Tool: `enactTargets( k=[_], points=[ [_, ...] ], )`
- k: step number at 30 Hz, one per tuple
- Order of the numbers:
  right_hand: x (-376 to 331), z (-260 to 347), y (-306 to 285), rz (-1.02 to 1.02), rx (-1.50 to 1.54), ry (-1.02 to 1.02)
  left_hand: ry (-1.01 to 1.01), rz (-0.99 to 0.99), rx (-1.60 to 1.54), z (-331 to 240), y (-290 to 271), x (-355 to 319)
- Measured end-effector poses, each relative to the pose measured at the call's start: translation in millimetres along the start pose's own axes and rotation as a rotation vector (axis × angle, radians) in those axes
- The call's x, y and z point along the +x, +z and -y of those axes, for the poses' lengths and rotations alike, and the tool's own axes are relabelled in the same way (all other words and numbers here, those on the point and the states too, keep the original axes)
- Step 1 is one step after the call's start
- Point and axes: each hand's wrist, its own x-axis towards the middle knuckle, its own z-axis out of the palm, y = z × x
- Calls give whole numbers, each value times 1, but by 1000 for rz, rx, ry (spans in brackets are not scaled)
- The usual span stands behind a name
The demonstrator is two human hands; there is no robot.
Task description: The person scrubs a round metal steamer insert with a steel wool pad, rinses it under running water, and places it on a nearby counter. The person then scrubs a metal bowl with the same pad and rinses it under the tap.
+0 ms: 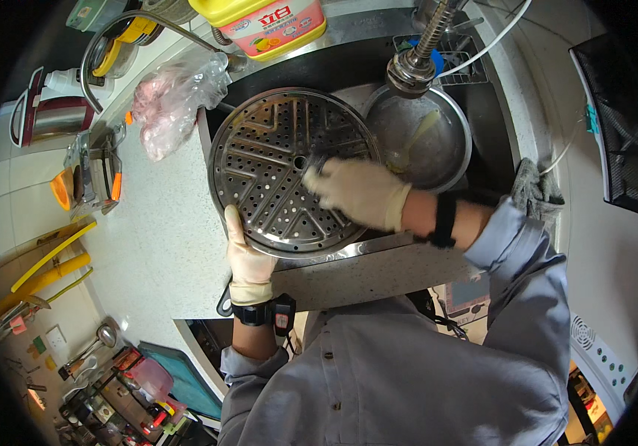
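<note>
A round metal steamer tray [259, 149], punched with many small holes and pressed with ridges, is held tilted over the sink's front edge. My left hand [250, 256], in a pale rubber glove, grips its near rim with the thumb on the upper face. My right hand [360, 192], gloved alike and smeared by motion, lies over the tray right of its centre hole. Its fingers close on a small dark grey scrubber [319, 162], mostly hidden and blurred. Behind the right hand, a metal bowl [461, 134] sits in the sink with a pale, long-handled utensil [424, 131] in it.
A spring-necked faucet [412, 70] hangs over the dark sink [493, 111]. A yellow detergent jug [270, 33] stands behind it. Left on the speckled counter [148, 215] are a clear plastic bag [177, 100] and a knife rack [96, 171]. A grey cloth [536, 189] hangs at right.
</note>
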Motion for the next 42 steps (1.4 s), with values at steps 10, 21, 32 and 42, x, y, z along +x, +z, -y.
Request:
enactTargets(
  k=[10,21,32,42],
  points=[
    [-25,8,-37,-38,-266,6,48,-133,95,-27,-22,-2],
    [-38,-1,-56,-39,-290,95,21,-89,41,-37,-33,-7],
    [-14,-16,-51,-196,-262,196,11,-4,-22,-40,-37,-11],
    [35,-4,-31,-364,-208,64,19,-70,220,-26,-18,-17]
  ],
)
